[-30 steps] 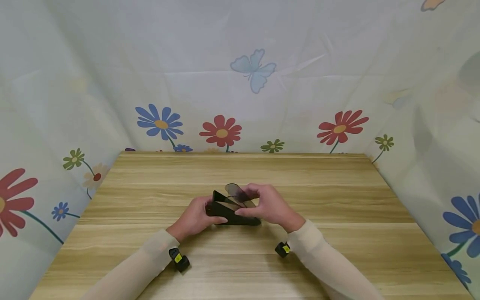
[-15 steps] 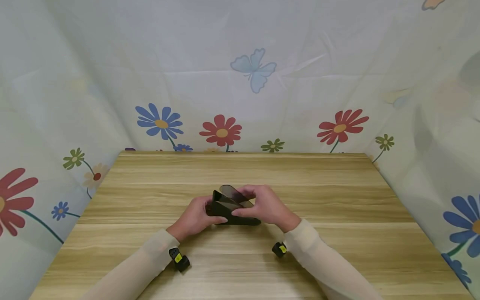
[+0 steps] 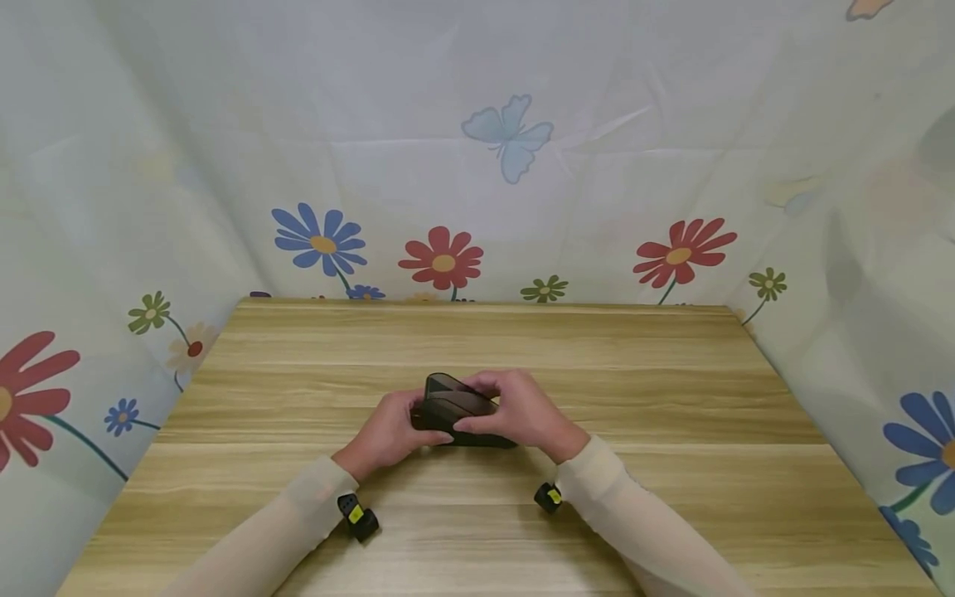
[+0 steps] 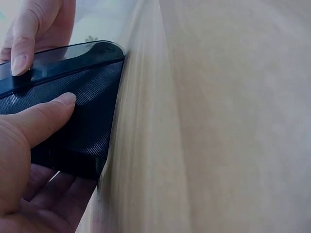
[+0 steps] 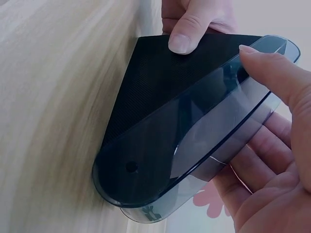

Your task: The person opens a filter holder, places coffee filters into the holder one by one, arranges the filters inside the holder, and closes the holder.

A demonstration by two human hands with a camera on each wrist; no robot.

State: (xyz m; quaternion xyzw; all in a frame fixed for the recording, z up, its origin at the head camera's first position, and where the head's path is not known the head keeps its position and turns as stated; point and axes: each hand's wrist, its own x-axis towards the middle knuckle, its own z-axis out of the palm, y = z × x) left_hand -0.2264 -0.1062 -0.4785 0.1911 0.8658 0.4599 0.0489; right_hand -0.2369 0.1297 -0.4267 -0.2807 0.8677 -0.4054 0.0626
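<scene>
A black wedge-shaped box (image 3: pixel 483 441) with ribbed sides stands near the middle of the table, under a smoky see-through lid (image 3: pixel 461 400). My left hand (image 3: pixel 384 431) grips the box at its left end, the thumb flat along the near side (image 4: pixel 92 121) and the fingers around the far side. With my right hand (image 3: pixel 522 410) I pinch the lid, thumb on its near side and fingers on its far side. In the right wrist view, the lid (image 5: pixel 146 165) overlaps the box's upper part, and a round dark pivot spot (image 5: pixel 131 167) shows at its lower corner.
The wood-grain table (image 3: pixel 634 348) extends around both hands. White curtains printed with flowers (image 3: pixel 443 263) and a butterfly (image 3: pixel 509 137) hang behind it and at both sides. Small black devices sit at the left wrist (image 3: pixel 360 518) and right wrist (image 3: pixel 548 497).
My right hand has shifted a little left, swinging the raised lid down onto the box, so its rounded end now sits low over the box's left end. The left hand keeps its place.
</scene>
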